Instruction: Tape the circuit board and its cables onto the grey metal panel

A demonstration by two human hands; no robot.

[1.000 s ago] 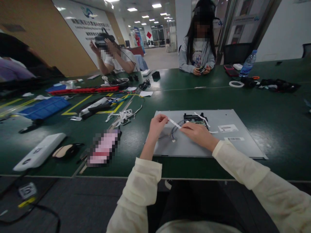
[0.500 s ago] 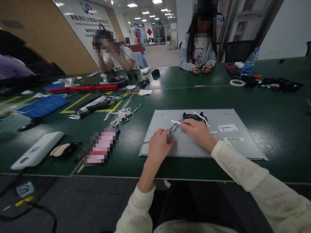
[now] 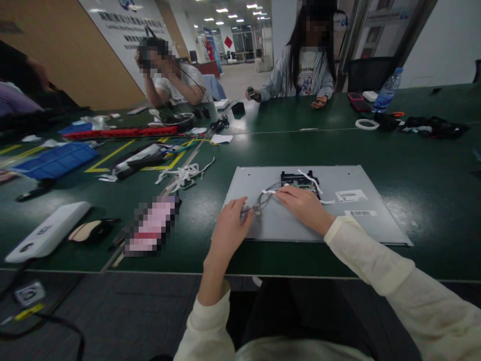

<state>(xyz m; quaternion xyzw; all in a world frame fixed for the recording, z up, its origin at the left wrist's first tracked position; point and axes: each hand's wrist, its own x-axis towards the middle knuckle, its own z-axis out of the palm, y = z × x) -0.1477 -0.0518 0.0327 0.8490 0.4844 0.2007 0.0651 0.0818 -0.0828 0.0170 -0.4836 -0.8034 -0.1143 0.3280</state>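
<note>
A grey flat panel [image 3: 323,228] lies on the green table in front of me. On its upper middle sits a black-framed circuit board [image 3: 299,179], partly covered by my right hand [image 3: 302,204]. The right fingertips pinch a white tape strip [image 3: 268,191] beside a bundled grey cable [image 3: 264,198]. Over the panel's left part, my left hand [image 3: 231,223] has its thumb and forefinger apart near the cable's small connector [image 3: 257,210]. A thin dark wire shows between those fingers. More white tape strips [image 3: 310,180] cross the board.
Left of the panel lie a pink phone-like item [image 3: 154,225], tangled white strips [image 3: 184,176], a computer mouse [image 3: 90,230] and a white device [image 3: 48,231]. A blue tray [image 3: 52,159] is farther left. Tape roll [image 3: 367,124] and bottle [image 3: 388,90] stand back right. Two people sit opposite.
My left hand has moved left, off the cable's connector, with its fingers parting. My right hand has shifted slightly, still at the tape strip. The person opposite has spread their hands apart.
</note>
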